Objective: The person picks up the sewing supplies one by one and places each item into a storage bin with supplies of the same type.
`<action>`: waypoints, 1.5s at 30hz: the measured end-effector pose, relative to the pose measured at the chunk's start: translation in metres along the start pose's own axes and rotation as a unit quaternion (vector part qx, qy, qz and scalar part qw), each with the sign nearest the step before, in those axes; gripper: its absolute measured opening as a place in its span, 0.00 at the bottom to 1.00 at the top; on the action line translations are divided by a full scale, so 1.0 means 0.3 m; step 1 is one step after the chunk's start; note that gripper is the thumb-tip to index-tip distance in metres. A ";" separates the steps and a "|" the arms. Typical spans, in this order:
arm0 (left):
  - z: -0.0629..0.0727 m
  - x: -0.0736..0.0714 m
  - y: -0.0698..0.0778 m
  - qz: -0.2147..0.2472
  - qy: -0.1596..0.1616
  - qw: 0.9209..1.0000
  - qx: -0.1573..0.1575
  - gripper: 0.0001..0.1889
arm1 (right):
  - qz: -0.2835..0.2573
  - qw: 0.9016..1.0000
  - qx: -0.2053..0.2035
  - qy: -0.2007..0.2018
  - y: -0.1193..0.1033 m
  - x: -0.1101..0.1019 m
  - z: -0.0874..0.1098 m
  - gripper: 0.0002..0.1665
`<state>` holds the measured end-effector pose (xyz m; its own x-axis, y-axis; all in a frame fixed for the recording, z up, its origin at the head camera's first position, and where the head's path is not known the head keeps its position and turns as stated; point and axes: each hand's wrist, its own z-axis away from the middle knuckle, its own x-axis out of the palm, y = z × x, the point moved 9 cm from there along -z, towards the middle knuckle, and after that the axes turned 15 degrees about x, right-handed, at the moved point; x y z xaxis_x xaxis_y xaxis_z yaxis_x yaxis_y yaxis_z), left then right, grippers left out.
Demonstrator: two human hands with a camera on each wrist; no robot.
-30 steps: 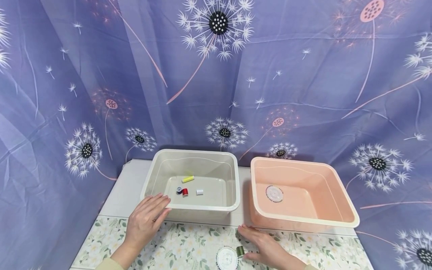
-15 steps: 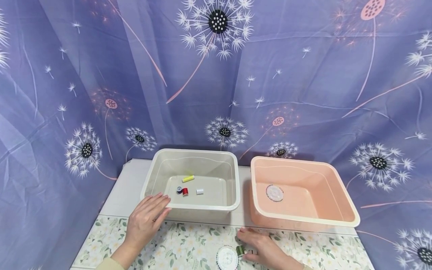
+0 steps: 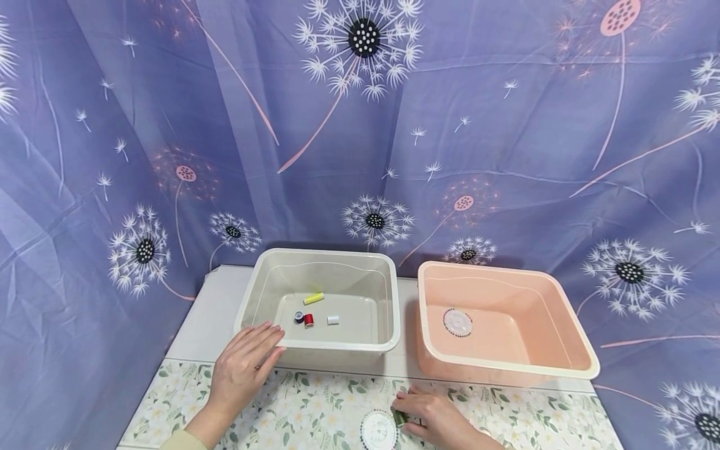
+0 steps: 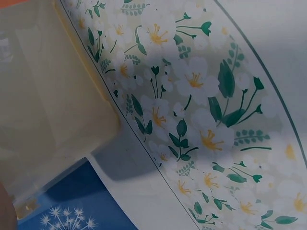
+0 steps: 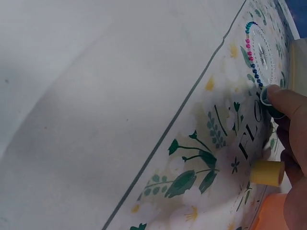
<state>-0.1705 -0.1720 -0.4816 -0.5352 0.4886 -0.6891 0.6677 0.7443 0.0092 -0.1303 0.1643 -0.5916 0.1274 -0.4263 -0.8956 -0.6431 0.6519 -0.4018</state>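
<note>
My right hand (image 3: 433, 420) pinches a dark green thread spool (image 3: 399, 417) between thumb and fingers, low over the flowered mat. In the right wrist view the thumb lies against the end of the spool (image 5: 271, 102). Just left of it, a white pin wheel (image 3: 379, 430) ringed with coloured pinheads lies flat. A yellow spool-like cylinder (image 5: 267, 173) is beside the right hand in the right wrist view. My left hand (image 3: 242, 362) rests with extended fingers on the near left rim of the grey bin (image 3: 337, 345).
Inside the grey bin lie a yellow spool (image 3: 313, 299), a red spool (image 3: 308, 320), a dark blue spool (image 3: 299, 317) and a white spool (image 3: 333, 320). The peach bin (image 3: 540, 294) at right holds another pin wheel (image 3: 458, 322). A patterned curtain (image 3: 360, 156) hangs behind.
My right hand's fingers have closed in on the green spool, which they now pinch and partly cover. The left hand has stayed on the bin's rim.
</note>
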 end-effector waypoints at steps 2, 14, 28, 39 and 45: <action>0.000 0.000 0.001 0.000 0.000 1.000 0.000 0.34 | -0.003 1.000 0.000 0.001 -0.005 -0.007 -0.002 0.24; -0.001 -0.001 0.004 -0.002 0.000 1.000 0.001 0.34 | -0.003 1.000 -0.010 0.027 -0.059 -0.081 -0.027 0.23; 0.002 -0.008 0.002 0.003 0.011 1.000 0.002 0.34 | -0.023 0.996 -0.047 0.076 -0.170 -0.222 -0.062 0.24; 0.004 -0.005 0.000 0.003 0.018 1.000 0.008 0.33 | -0.015 0.989 -0.095 0.109 -0.255 -0.329 -0.146 0.25; 0.007 -0.005 -0.002 0.005 0.017 1.000 0.005 0.33 | -0.008 0.988 -0.093 0.123 -0.276 -0.396 -0.208 0.23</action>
<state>-0.1691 -0.1742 -0.4820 -0.5452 0.5119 -0.6639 0.6785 0.7345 0.0091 -0.1393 0.1220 -0.4400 -0.0343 -0.5896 -0.8070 -0.7731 0.5273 -0.3524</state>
